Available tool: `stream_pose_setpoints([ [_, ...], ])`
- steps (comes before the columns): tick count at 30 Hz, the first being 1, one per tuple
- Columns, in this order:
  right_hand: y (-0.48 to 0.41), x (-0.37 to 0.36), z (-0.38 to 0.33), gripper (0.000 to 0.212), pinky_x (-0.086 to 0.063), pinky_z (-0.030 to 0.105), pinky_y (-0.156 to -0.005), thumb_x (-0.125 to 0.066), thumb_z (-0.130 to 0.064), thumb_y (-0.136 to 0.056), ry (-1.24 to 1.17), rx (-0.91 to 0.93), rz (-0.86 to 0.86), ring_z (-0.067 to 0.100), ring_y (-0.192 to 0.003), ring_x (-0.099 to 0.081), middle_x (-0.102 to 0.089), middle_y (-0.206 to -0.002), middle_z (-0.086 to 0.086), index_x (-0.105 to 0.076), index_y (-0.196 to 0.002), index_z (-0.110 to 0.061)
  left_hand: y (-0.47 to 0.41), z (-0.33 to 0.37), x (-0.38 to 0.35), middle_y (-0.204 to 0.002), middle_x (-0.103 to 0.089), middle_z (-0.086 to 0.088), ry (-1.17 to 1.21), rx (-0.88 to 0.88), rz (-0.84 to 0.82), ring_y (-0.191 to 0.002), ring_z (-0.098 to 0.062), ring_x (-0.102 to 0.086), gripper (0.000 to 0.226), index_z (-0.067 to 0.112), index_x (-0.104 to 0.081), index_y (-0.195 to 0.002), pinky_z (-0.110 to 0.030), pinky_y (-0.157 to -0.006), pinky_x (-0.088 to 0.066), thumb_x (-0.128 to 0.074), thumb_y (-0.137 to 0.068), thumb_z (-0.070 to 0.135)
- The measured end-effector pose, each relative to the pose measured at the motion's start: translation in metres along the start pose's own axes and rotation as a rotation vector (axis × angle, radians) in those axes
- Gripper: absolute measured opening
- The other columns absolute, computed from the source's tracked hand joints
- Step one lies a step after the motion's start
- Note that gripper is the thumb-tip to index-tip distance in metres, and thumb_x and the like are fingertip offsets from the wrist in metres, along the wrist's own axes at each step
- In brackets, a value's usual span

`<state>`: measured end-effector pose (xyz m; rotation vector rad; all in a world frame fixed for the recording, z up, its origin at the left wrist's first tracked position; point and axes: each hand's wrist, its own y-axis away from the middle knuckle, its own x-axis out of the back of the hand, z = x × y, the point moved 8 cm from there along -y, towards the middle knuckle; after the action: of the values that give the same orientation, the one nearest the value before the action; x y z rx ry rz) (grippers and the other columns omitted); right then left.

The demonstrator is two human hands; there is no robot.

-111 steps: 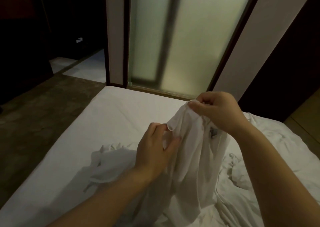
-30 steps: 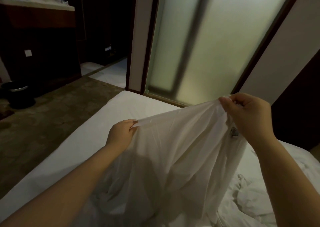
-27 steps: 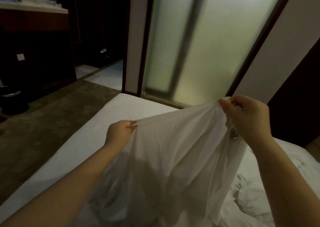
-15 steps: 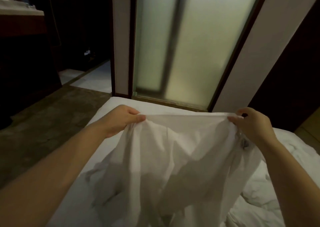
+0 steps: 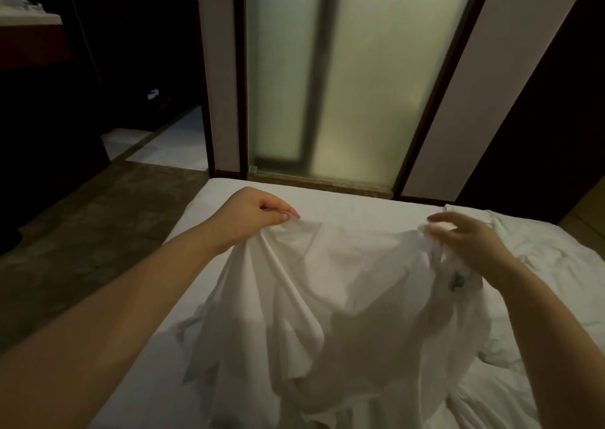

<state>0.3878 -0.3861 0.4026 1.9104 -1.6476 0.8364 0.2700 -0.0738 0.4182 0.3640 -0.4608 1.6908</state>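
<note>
White soft cloth (image 5: 343, 281) above white bed (image 5: 376, 204): left hand (image 5: 252, 214) pinches its edge; right hand (image 5: 471, 245) is blurry, grip unclear. A loose hold could drop it.

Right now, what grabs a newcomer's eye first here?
The white cloth is lifted mid-frame over the bed. The left hand pinches its top edge, and the blurred right hand is at the other corner, its grip unclear. Behind them, the lit frosted glass door stands out against the dark room.
</note>
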Motion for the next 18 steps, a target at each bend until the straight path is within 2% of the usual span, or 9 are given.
stream_pose_setpoints([
  [2,0.003,0.032,0.014,0.022,-0.051,0.038,-0.078,-0.066,-0.036,-0.086,-0.295,-0.062,0.268,0.022,-0.086,-0.06,-0.065,-0.092,0.003,-0.066,-0.103,-0.022,0.0,0.001,0.002,-0.063,-0.059,0.04,-0.038,-0.022,-0.012,-0.071,0.025,-0.052,0.028,0.03,-0.068,-0.079,0.007,-0.06,-0.035,-0.06,-0.088,0.004],
  [3,0.008,0.046,0.018,0.025,-0.05,0.036,-0.073,-0.066,-0.035,-0.086,-0.332,-0.075,0.386,0.022,-0.084,-0.06,-0.064,-0.089,0.003,-0.066,-0.104,-0.018,0.0,0.002,0.003,-0.063,-0.058,0.041,-0.048,-0.034,-0.023,-0.072,0.025,-0.051,0.029,0.03,-0.068,-0.078,0.007,-0.061,-0.034,-0.06,-0.088,0.004],
  [5,0.015,0.06,0.002,0.018,-0.045,0.027,-0.067,-0.068,-0.028,-0.085,-0.197,-0.007,0.495,0.022,-0.082,-0.06,-0.066,-0.09,0.007,-0.067,-0.099,-0.016,0.002,0.008,0.001,-0.066,-0.061,0.037,-0.086,-0.078,-0.057,-0.076,0.024,-0.051,0.029,0.03,-0.068,-0.078,0.007,-0.064,-0.034,-0.06,-0.088,0.004],
  [6,0.017,0.057,-0.017,0.011,-0.044,0.021,-0.064,-0.069,-0.025,-0.084,-0.138,0.078,0.462,0.021,-0.079,-0.06,-0.067,-0.086,0.005,-0.067,-0.093,-0.02,0.003,0.014,-0.004,-0.071,-0.063,0.032,-0.123,-0.114,-0.086,-0.078,0.023,-0.052,0.029,0.031,-0.069,-0.079,0.006,-0.067,-0.035,-0.06,-0.088,0.005],
  [8,0.027,0.025,-0.069,0.013,-0.041,0.013,-0.057,-0.073,-0.025,-0.08,-0.075,0.23,0.245,0.016,-0.068,-0.057,-0.062,-0.072,-0.004,-0.066,-0.09,-0.029,0.006,0.028,-0.021,-0.081,-0.063,0.024,-0.19,-0.2,-0.159,-0.081,0.018,-0.053,0.024,0.028,-0.072,-0.084,0.004,-0.072,-0.036,-0.062,-0.087,0.007],
  [10,0.047,-0.024,-0.116,0.03,-0.042,0.016,-0.057,-0.076,-0.033,-0.075,0.017,0.332,-0.05,0.009,-0.06,-0.053,-0.059,-0.068,-0.007,-0.061,-0.101,-0.04,0.008,0.041,-0.043,-0.083,-0.062,0.019,-0.232,-0.279,-0.202,-0.079,0.015,-0.054,0.018,0.02,-0.075,-0.092,0.001,-0.074,-0.037,-0.063,-0.086,0.007],
  [12,0.069,-0.07,-0.145,0.053,-0.042,0.015,-0.065,-0.076,-0.039,-0.072,0.143,0.408,-0.298,0.001,-0.065,-0.049,-0.056,-0.073,-0.013,-0.053,-0.12,-0.042,0.008,0.047,-0.057,-0.081,-0.06,0.016,-0.271,-0.315,-0.18,-0.072,0.012,-0.055,0.021,0.016,-0.075,-0.098,0.001,-0.07,-0.038,-0.06,-0.088,0.005],
  [15,0.072,-0.095,-0.142,0.054,-0.043,0.016,-0.071,-0.071,-0.041,-0.077,0.208,0.376,-0.367,-0.003,-0.075,-0.048,-0.058,-0.094,-0.013,-0.053,-0.127,-0.032,0.006,0.04,-0.053,-0.076,-0.06,0.024,-0.194,-0.284,-0.115,-0.072,0.009,-0.057,0.022,0.026,-0.073,-0.092,0.0,-0.067,-0.041,-0.06,-0.088,0.009],
  [18,0.068,-0.102,-0.128,0.021,-0.034,0.011,-0.061,-0.063,-0.045,-0.084,0.22,0.3,-0.348,0.0,-0.072,-0.047,-0.055,-0.083,-0.017,-0.06,-0.101,-0.033,0.006,0.028,-0.039,-0.075,-0.06,0.027,-0.073,-0.233,-0.082,-0.074,0.019,-0.055,0.027,0.037,-0.066,-0.082,0.003,-0.066,-0.04,-0.063,-0.087,0.01],
])
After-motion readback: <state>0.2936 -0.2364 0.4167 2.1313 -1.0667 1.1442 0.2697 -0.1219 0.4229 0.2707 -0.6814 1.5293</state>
